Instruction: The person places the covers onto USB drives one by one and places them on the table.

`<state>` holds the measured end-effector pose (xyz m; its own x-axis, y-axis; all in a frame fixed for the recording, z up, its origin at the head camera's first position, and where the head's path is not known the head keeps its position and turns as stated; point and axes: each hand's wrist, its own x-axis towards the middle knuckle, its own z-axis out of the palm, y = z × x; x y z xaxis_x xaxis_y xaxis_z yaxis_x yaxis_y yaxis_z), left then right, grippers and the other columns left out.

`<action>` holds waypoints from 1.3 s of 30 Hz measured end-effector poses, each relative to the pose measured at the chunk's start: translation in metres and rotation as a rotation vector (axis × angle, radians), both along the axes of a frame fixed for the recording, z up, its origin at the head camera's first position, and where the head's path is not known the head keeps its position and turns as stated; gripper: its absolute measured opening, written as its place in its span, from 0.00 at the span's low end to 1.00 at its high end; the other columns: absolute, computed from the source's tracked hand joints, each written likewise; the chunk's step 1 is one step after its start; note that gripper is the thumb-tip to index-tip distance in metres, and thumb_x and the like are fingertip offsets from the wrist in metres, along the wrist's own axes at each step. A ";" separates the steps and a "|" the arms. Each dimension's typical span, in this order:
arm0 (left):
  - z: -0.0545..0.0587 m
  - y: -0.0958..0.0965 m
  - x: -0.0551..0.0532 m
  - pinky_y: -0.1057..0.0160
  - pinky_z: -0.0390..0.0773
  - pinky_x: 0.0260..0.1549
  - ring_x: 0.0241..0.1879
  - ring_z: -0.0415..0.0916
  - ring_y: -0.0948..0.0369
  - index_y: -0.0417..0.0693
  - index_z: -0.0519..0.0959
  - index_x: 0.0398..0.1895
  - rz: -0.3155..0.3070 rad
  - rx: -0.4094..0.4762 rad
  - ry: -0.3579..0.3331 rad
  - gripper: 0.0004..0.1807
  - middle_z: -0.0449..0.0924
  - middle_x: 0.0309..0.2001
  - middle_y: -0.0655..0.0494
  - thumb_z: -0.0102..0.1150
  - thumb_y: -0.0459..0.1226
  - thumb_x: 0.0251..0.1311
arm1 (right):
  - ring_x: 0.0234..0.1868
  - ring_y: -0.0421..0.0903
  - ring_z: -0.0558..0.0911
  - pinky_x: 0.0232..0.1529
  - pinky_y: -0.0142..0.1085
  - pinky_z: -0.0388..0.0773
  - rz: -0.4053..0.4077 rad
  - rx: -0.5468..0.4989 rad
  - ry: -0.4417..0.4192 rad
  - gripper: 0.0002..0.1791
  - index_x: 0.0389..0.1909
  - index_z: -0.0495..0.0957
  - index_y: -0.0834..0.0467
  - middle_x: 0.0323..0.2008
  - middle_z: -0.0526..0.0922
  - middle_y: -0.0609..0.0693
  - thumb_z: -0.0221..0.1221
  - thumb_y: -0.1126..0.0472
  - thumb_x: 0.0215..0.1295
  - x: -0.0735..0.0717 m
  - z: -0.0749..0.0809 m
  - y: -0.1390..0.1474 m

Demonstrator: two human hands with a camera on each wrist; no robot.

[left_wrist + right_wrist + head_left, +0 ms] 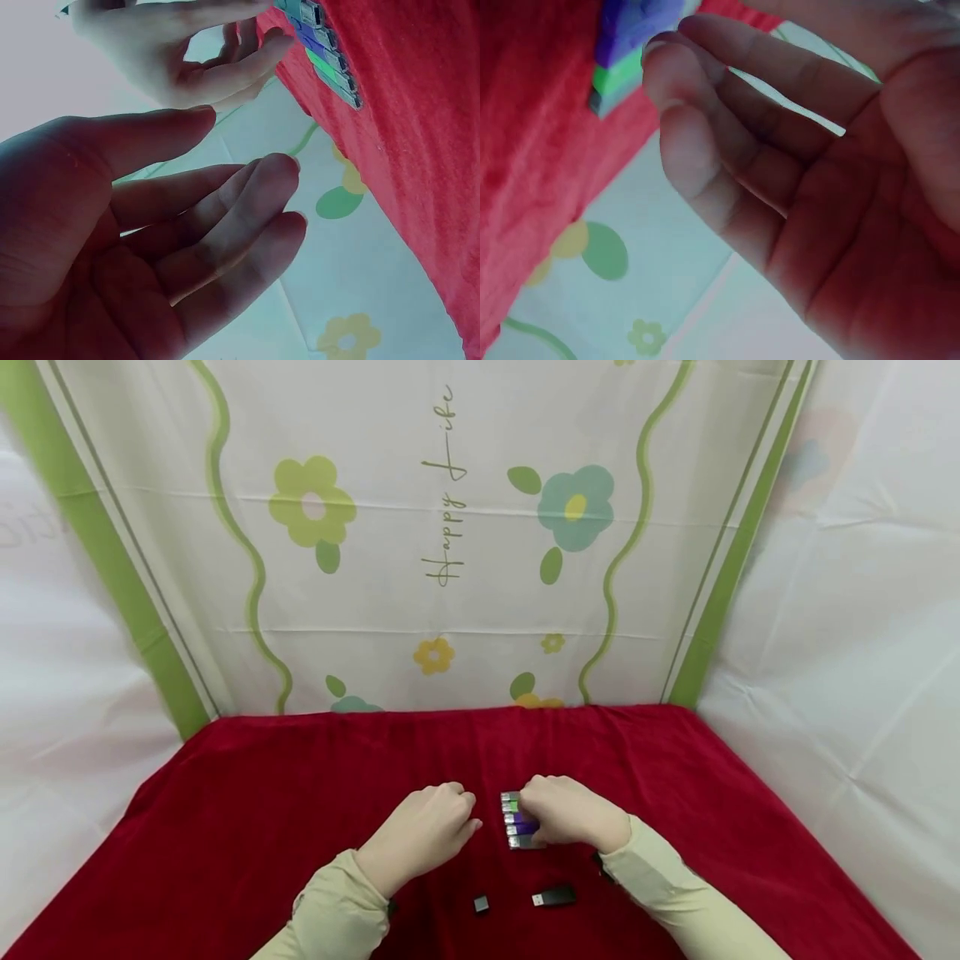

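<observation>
Several USB flash drives lie side by side in a row on the red cloth, their metal plugs pointing left in the head view. They include a purple drive point(527, 829), a green drive point(511, 807) and a grey drive point(519, 842) at the near end. Over the row rests my right hand point(570, 812), its fingers loosely bent. One of its digits reaches the near grey drive point(301, 10) in the left wrist view; whether it presses there is unclear. My left hand point(423, 831) hovers left of the row, fingers relaxed and holding nothing.
Closer to me lie a black USB flash drive point(557, 896) with its plug bare and a small dark square piece point(481, 904), possibly a cap. The red cloth point(300, 793) covers the table, with flower-printed fabric point(480, 593) behind and white fabric on both sides.
</observation>
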<state>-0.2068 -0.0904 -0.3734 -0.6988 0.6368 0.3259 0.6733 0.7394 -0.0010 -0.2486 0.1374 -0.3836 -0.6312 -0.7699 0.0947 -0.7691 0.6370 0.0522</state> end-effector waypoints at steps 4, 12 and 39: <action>0.001 0.000 0.000 0.71 0.67 0.15 0.16 0.63 0.67 0.47 0.78 0.22 0.001 -0.022 0.020 0.12 0.67 0.19 0.60 0.71 0.40 0.56 | 0.23 0.35 0.72 0.24 0.31 0.73 -0.015 -0.013 -0.024 0.14 0.21 0.79 0.54 0.22 0.74 0.39 0.78 0.60 0.42 0.002 0.016 0.007; -0.003 0.002 0.001 0.70 0.66 0.14 0.15 0.64 0.66 0.50 0.76 0.20 -0.029 -0.066 0.016 0.13 0.67 0.18 0.61 0.71 0.40 0.55 | 0.23 0.34 0.71 0.24 0.30 0.73 0.044 0.016 -0.046 0.11 0.28 0.83 0.55 0.26 0.76 0.41 0.74 0.55 0.52 0.011 0.023 0.014; -0.016 0.005 0.009 0.68 0.69 0.18 0.19 0.68 0.66 0.54 0.74 0.18 -0.065 -0.128 -0.030 0.15 0.68 0.19 0.62 0.70 0.40 0.56 | 0.15 0.26 0.63 0.16 0.21 0.62 0.178 0.065 -0.291 0.18 0.15 0.76 0.46 0.12 0.65 0.30 0.78 0.62 0.36 0.035 -0.017 0.021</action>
